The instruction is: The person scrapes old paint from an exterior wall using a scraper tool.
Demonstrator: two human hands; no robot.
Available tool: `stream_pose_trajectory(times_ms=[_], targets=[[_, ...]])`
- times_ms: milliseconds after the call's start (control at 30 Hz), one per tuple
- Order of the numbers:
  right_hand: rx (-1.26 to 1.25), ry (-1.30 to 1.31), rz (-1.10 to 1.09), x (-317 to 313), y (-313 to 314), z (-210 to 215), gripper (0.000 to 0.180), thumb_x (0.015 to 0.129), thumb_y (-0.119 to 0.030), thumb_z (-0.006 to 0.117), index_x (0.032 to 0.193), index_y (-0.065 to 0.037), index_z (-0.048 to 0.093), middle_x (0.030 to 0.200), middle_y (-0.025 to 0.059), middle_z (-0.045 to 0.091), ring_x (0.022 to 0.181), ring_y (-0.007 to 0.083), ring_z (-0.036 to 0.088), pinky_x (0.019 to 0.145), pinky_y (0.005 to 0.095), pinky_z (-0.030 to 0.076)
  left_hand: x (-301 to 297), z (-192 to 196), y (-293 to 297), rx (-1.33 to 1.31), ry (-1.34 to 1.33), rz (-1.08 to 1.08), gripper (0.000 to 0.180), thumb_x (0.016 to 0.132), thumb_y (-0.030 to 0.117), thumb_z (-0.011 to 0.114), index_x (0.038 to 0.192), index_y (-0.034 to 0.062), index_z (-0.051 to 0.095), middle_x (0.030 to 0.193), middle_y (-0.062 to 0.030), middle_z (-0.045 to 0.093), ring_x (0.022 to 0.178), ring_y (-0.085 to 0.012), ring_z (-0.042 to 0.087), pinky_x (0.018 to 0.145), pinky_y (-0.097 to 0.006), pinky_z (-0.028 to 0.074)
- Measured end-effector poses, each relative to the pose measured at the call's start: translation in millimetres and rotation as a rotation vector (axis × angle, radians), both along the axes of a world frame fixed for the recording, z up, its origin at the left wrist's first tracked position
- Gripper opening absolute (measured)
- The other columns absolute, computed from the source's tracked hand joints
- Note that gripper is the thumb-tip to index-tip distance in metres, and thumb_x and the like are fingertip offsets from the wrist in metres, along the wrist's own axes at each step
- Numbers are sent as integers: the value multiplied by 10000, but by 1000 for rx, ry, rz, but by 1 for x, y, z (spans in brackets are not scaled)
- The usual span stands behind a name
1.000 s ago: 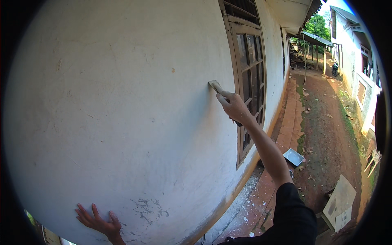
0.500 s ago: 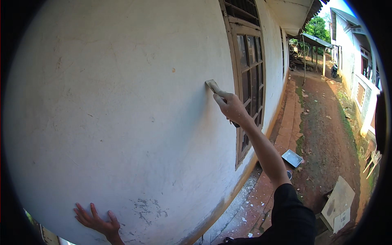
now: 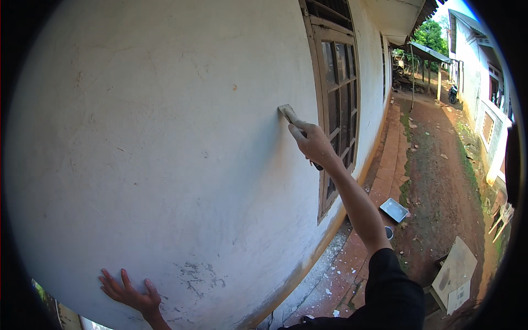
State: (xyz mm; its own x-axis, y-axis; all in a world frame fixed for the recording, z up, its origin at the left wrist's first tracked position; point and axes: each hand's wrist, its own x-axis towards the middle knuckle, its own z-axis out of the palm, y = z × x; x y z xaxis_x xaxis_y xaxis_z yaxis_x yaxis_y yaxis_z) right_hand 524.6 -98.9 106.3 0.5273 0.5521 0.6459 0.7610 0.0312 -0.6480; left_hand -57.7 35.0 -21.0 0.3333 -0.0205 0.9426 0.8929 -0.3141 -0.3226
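Closed around the handle of a scraper (image 3: 287, 113), my right hand (image 3: 314, 145) reaches out to the white wall (image 3: 165, 154). The scraper's flat blade meets the wall surface left of the wooden window (image 3: 336, 93), and the dark end of its handle sticks out below my palm. Low on the left, my left hand (image 3: 132, 294) rests against the same wall with its fingers spread and nothing in it. Between the two hands, lower down, is a patch of dark marks (image 3: 198, 278) where the paint looks worn.
A brick-coloured paved strip (image 3: 352, 258) runs along the wall's foot, strewn with white flakes. On it stand a pale tray (image 3: 394, 210) and a small round container (image 3: 389, 232). Boards (image 3: 455, 272) lean at the lower right. Beyond the dirt path (image 3: 434, 159) stands another white building (image 3: 473, 71).
The view has shifted very slightly. Scraper and right hand stay at nearly the same spot on the wall; my left hand still lies against it.
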Motion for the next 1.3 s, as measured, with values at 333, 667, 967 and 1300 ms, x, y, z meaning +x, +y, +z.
stream_pose_trajectory(times_ms=[333, 667, 967, 1300], targets=[[40, 31, -12, -4, 4, 84, 483, 1065, -346, 504, 1382, -18, 662, 637, 44, 609, 488, 123, 583, 469, 312, 514, -7, -4, 3, 12, 2, 39, 602, 1032, 482, 475, 1523, 135, 454, 1672, -221, 327, 1556, -451, 272, 1249, -655, 161], [81, 29, 7, -9, 1, 116, 489, 1076, -338, 530, 1388, 21, 641, 593, 6, 546, 447, 91, 558, 404, 279, 487, 0, -6, 11, -7, 11, 0, 599, 1034, 485, 465, 1526, 144, 449, 1674, -215, 326, 1556, -451, 270, 1251, -654, 157], [28, -54, -63, -19, 1, 22, 413, 1069, -272, 496, 1371, -64, 684, 713, 103, 687, 516, 147, 596, 510, 367, 532, -4, -1, 1, 1, -8, 7, 604, 1035, 482, 467, 1531, 140, 440, 1674, -219, 324, 1555, -456, 268, 1251, -652, 153], [33, 47, 9, -25, -1, 71, 493, 1078, -347, 537, 1391, 19, 642, 607, 21, 559, 454, 93, 540, 428, 284, 477, -5, -1, -1, -13, -4, 2, 614, 1023, 479, 498, 1529, 136, 442, 1672, -223, 329, 1557, -453, 268, 1254, -651, 138]])
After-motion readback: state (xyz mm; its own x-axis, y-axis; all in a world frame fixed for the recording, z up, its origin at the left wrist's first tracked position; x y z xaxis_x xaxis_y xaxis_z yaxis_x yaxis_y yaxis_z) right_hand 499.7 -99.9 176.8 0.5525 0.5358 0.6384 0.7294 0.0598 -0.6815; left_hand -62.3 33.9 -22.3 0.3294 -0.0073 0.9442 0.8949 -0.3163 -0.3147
